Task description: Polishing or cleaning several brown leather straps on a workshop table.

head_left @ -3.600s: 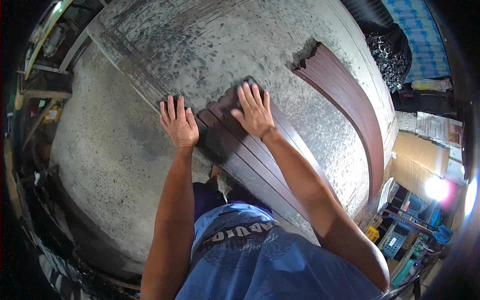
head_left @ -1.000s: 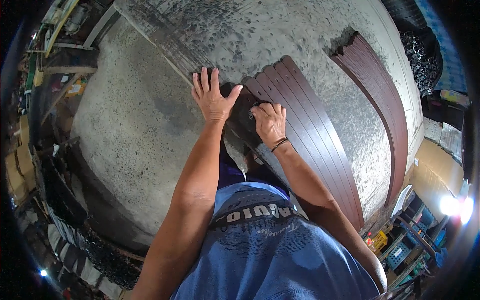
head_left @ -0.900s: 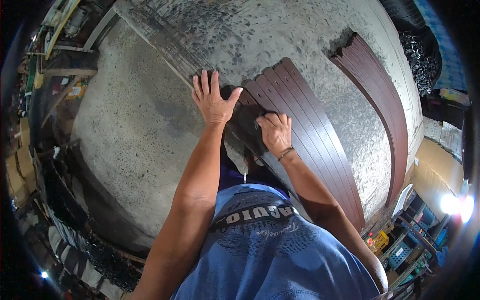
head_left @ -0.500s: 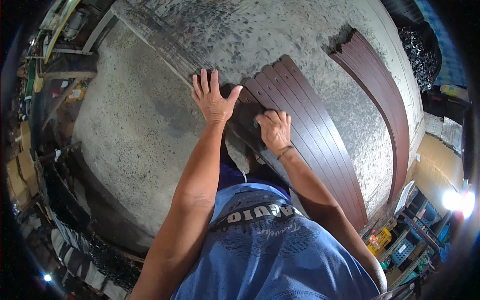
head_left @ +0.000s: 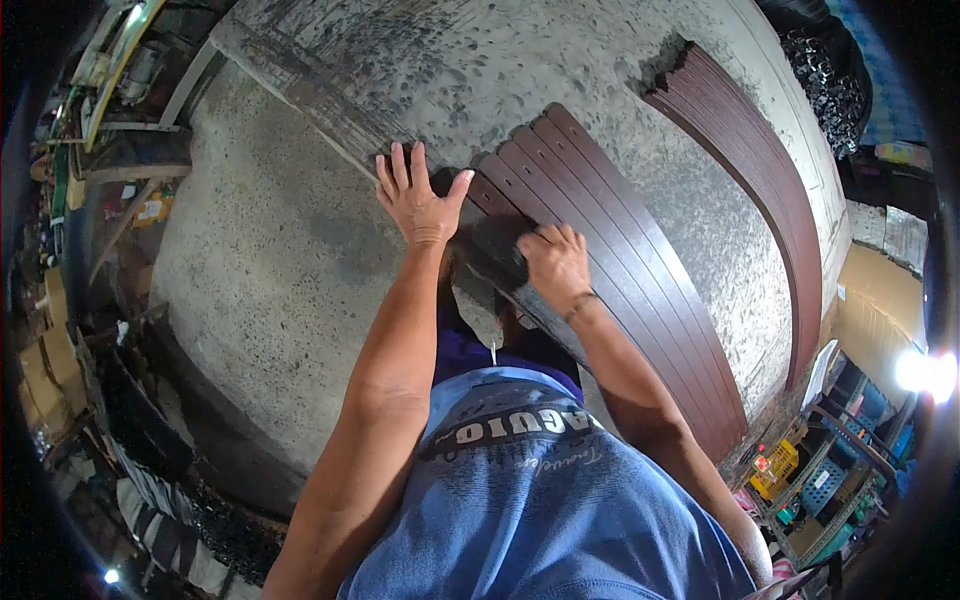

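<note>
Several long brown slats, with small slots near their far ends, lie side by side in a fanned row in front of me. My right hand is closed, knuckles up, over the slats nearest my body. Whatever its curled fingers grip is mostly hidden under them. My left hand lies flat with its fingers spread, at the end of the nearest slat, over a dark worn plank. It holds nothing.
To the right lies a stack of more brown slats. Beyond it are a pile of shiny black pieces and a cardboard box. A yellow crate and a blue basket stand at the lower right, near a bright lamp.
My right hand has slid slightly right along the near slats, still closed. My left hand stays flat in about the same place. The whole view has shifted a little.
</note>
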The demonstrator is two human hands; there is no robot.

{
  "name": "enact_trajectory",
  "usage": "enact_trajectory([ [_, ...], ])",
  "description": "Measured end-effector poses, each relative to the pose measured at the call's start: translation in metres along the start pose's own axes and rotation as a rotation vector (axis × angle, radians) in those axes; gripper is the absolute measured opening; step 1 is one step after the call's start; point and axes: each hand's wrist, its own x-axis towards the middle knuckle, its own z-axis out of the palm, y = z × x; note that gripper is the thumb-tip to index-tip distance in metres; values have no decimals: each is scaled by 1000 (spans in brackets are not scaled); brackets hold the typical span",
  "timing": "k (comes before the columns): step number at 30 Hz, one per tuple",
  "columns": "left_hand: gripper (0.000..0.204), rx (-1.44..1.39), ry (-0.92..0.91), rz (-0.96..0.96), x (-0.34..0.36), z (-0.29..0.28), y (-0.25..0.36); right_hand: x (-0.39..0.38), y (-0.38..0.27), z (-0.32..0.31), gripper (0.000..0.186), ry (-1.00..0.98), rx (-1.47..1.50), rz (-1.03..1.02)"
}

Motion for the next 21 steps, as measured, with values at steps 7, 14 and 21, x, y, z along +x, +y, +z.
enact_trajectory([
  [7,82,20,-26,-21,-1,-4,0,-98,53,-25,9,184,293,391],
  [14,63,45,6,15,0,6,-9,-136,68,-5,11,311,210,464],
  [21,64,22,-69,20,3,-7,-3,-141,56,-1,16,390,104,452],
])
